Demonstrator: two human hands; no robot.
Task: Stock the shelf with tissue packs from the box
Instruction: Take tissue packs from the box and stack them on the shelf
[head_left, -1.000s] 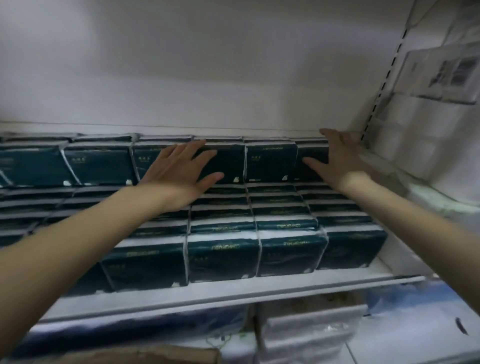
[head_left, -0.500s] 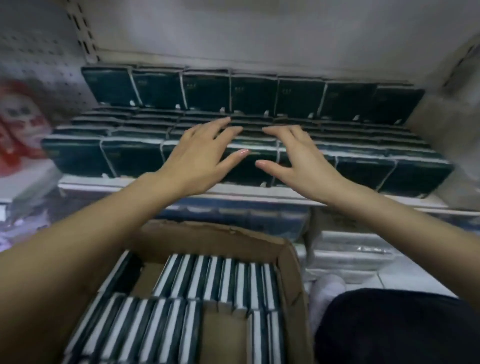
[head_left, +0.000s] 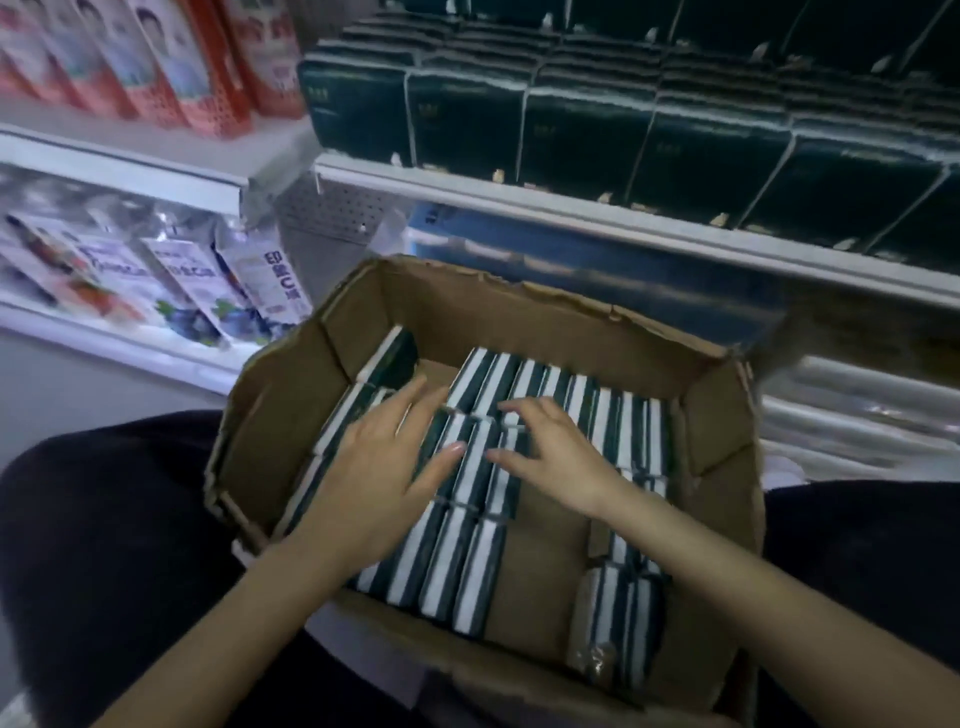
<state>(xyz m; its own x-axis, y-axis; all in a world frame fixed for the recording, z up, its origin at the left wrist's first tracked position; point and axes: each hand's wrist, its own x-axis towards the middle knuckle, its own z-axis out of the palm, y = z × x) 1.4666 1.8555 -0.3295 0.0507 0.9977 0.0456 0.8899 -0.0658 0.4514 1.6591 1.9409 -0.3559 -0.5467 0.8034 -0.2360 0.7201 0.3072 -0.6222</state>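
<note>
While inside the box (head_left: 519, 322) — hands (head_left: 384, 467) (head_left: 561, 457) over tissue packs (head_left: 467, 561)

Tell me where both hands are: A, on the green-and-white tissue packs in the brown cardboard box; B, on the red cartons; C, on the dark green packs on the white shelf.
A: the left hand and right hand both touch the green-and-white tissue packs inside the brown cardboard box.
</note>
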